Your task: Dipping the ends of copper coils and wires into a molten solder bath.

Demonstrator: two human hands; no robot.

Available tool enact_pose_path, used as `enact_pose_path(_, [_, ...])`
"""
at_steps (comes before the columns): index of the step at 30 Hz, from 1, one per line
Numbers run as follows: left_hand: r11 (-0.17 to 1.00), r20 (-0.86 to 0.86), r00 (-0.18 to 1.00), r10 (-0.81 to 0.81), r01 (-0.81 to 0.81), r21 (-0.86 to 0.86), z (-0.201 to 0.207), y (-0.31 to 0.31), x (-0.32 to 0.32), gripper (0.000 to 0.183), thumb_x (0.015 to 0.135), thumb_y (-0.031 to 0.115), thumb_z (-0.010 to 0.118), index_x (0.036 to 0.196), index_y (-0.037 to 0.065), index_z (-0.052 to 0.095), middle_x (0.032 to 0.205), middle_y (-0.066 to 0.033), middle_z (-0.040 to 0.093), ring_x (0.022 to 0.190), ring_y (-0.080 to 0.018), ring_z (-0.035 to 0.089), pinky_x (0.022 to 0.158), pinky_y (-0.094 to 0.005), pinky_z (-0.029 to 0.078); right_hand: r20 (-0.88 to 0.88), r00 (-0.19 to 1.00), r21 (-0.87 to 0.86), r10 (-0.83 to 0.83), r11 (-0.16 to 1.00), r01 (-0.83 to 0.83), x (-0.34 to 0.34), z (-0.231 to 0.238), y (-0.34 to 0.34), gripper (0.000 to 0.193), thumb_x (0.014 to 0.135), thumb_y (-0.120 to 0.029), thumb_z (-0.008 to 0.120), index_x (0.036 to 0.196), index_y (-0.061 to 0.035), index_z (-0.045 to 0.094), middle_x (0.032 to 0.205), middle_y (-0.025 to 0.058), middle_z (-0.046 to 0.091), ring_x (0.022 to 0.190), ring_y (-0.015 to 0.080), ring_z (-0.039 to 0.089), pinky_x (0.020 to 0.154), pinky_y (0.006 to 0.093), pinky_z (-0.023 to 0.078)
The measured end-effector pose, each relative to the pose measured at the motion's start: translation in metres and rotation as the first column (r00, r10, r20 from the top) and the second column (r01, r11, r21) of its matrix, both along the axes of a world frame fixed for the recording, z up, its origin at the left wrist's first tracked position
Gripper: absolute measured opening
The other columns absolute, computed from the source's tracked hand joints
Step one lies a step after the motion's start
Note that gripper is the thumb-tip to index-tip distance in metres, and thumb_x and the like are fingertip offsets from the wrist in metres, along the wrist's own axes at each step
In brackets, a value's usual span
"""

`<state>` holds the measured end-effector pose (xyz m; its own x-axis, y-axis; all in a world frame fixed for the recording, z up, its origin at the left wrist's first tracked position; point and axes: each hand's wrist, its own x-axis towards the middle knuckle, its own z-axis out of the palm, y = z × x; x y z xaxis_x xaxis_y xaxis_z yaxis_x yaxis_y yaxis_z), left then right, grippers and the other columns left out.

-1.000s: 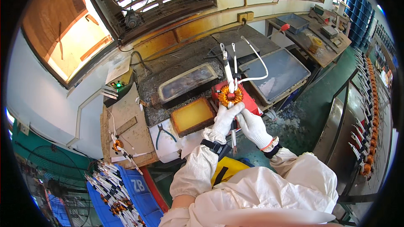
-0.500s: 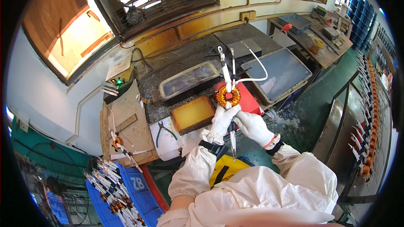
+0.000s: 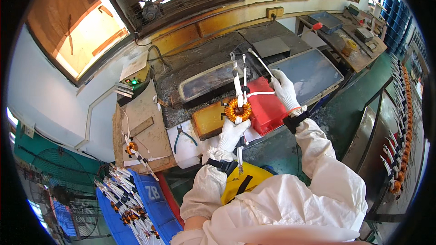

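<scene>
My left hand [image 3: 232, 136], in a white glove, is closed around the lower white leads of a ring coil [image 3: 237, 110] wound with copper-coloured wire. The coil hangs in the air over the bench's front edge. Two white leads with metal lugs rise from it, and black-sleeved leads hang below the hand. A long, thin white lead [image 3: 262, 93] runs from the coil to my right hand [image 3: 284, 90]. The gloved fingers there are closed on this lead, and its far end slants up and left. A red bin [image 3: 269, 117] stands just below and behind.
An amber-filled tray [image 3: 208, 125], a grey-filled tray [image 3: 204, 91] and a wider one [image 3: 313, 73] sit on the bench. Pliers [image 3: 182, 139] and another coil [image 3: 131, 148] lie left. A blue crate [image 3: 156, 199] holds several coils; more line a rack [image 3: 399, 154] at right.
My right hand has left the spot beside my left hand, moved up and right, and taken hold of the long white lead. The coil has shifted slightly left and down in view.
</scene>
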<state>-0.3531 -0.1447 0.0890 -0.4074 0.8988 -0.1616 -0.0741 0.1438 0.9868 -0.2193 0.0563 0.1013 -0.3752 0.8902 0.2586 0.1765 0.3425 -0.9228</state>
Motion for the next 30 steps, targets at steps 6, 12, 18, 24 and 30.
enact_pose_path(6, [0.996,0.043,0.996,0.075,-0.073,-0.044,-0.018,-0.01,-0.01,0.042,0.077,0.014,0.068,0.114,0.005,0.049,0.088,-0.0029,0.058,0.069,-0.0096,0.054,0.06,-0.0256,0.046,0.296,0.944,0.335,-0.148,0.941,0.043,-0.013,-0.028,0.008,0.025,0.084,-0.021,0.051,0.101,-0.0104,0.066,0.087,0.0186,0.065,0.083,0.0357,0.063,0.075,0.0416,0.05])
enact_pose_path(12, [0.994,0.017,0.994,0.109,-0.109,0.004,-0.026,-0.013,-0.004,0.035,0.081,0.02,0.065,0.109,0.006,0.049,0.078,-0.0047,0.06,0.051,-0.0097,0.051,0.039,-0.025,0.045,0.535,0.818,0.371,-0.211,0.929,-0.003,-0.017,-0.028,0.009,0.027,0.079,-0.02,0.051,0.098,-0.0114,0.068,0.083,0.0187,0.065,0.079,0.036,0.063,0.072,0.0451,0.05])
enact_pose_path(18, [0.994,-0.016,0.994,0.104,-0.104,-0.031,-0.03,-0.009,-0.004,0.035,0.081,0.02,0.065,0.109,0.006,0.049,0.078,-0.0046,0.06,0.052,-0.0094,0.052,0.04,-0.0244,0.044,0.589,0.785,0.411,-0.195,0.908,-0.083,-0.015,-0.037,0.02,0.026,0.077,-0.019,0.051,0.096,-0.0106,0.067,0.078,0.0196,0.065,0.077,0.0366,0.063,0.07,0.046,0.051])
enact_pose_path(24, [0.996,0.016,0.997,0.077,-0.076,-0.044,-0.034,-0.005,-0.008,0.045,0.077,0.018,0.067,0.114,0.003,0.047,0.081,-0.0026,0.056,0.064,-0.01,0.053,0.056,-0.0272,0.046,0.484,0.84,0.395,-0.246,0.918,0.042,-0.018,-0.026,0.019,0.021,0.077,-0.019,0.051,0.088,-0.0083,0.066,0.077,0.0204,0.064,0.076,0.0379,0.062,0.07,0.0482,0.05])
enact_pose_path(30, [0.998,-0.132,0.989,0.066,-0.069,-0.013,-0.052,-0.001,-0.01,0.06,0.076,0.024,0.07,0.121,-0.002,0.04,0.095,-0.0085,0.06,0.077,-0.0153,0.059,0.067,-0.0291,0.049,0.567,0.799,0.436,-0.201,0.896,-0.083,-0.013,-0.044,0.028,0.02,0.08,-0.018,0.051,0.092,-0.0092,0.064,0.074,0.0209,0.063,0.073,0.0396,0.062,0.067,0.0488,0.049])
